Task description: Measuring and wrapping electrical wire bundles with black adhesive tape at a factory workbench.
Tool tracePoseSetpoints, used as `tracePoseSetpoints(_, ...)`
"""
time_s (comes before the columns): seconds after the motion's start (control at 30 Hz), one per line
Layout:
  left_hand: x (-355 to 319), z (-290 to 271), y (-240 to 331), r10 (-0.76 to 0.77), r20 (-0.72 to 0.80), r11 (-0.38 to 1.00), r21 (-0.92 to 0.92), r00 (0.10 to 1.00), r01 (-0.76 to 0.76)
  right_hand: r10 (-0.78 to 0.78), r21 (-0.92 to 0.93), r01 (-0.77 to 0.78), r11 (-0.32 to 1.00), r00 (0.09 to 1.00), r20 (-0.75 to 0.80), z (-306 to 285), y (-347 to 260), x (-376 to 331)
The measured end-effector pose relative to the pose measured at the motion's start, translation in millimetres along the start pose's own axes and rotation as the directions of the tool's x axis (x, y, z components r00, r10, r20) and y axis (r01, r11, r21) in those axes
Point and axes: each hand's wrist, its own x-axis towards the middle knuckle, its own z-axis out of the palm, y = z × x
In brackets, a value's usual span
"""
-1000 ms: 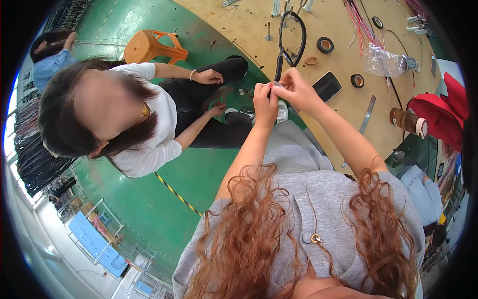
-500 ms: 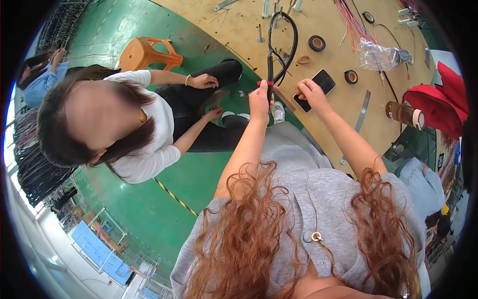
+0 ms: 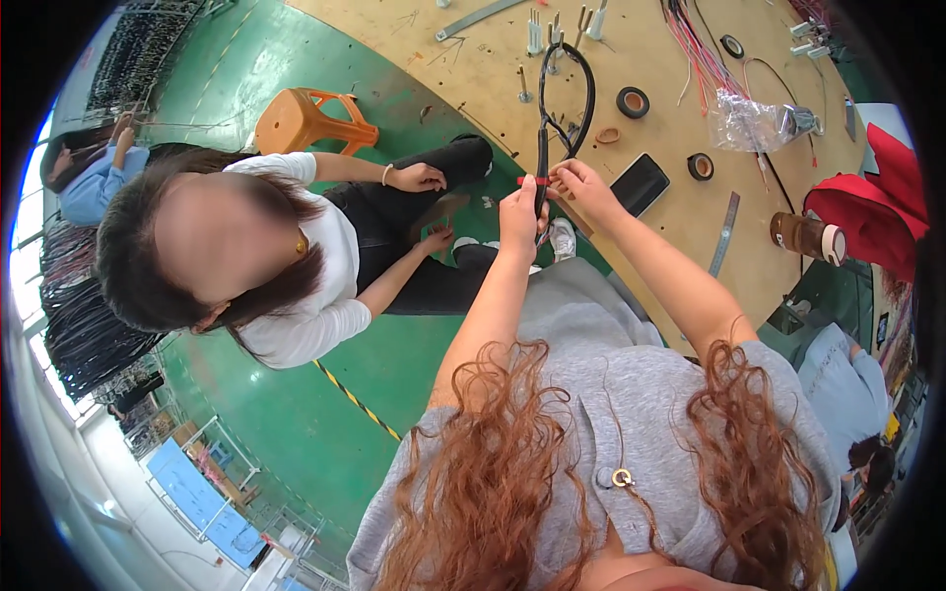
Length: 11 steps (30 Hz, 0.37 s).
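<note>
A black cable bundle (image 3: 543, 143) rises from my left hand (image 3: 519, 219), which is closed around its lower part. At its upper end the bundle bends into a loop over the table's near edge. A strip of red tape (image 3: 532, 181) crosses the cable just above my left thumb. My right hand (image 3: 589, 189) is beside the cable, thumb and fingers pinched at the right end of the red strip. What lies between those fingertips is mostly covered. A dark phone (image 3: 641, 184) rests on the table close to my right hand.
On the wooden table (image 3: 660, 59) are black tape rolls (image 3: 632, 102), a metal ruler (image 3: 725, 234), upright pegs (image 3: 535, 34), wires and a clear plastic bag (image 3: 749, 123). A brown bottle (image 3: 803, 236) stands right. A seated person (image 3: 296, 246) is close on my left, near an orange stool (image 3: 286, 123).
My right hand has moved left from over the phone to the red tape on the cable. The left hand keeps its hold. The whole view has shifted slightly.
</note>
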Motion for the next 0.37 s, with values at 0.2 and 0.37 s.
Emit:
tracePoseSetpoints(0.2, -1.7, 2.6, -1.5, -0.005, -0.008, 1.0, -0.01, 1.0, 0.005, 0.001, 0.052, 0.0, 0.999, 1.0, -0.01, 2.0, -2.3, -2.7)
tracePoseSetpoints(0.37, 0.4, -0.1, -5.5, -0.004, -0.007, 1.0, -0.026, 1.0, 0.004, 0.059, -0.036, -0.058, 0.998, 0.998, 0.015, -3.7, -7.0, -3.4)
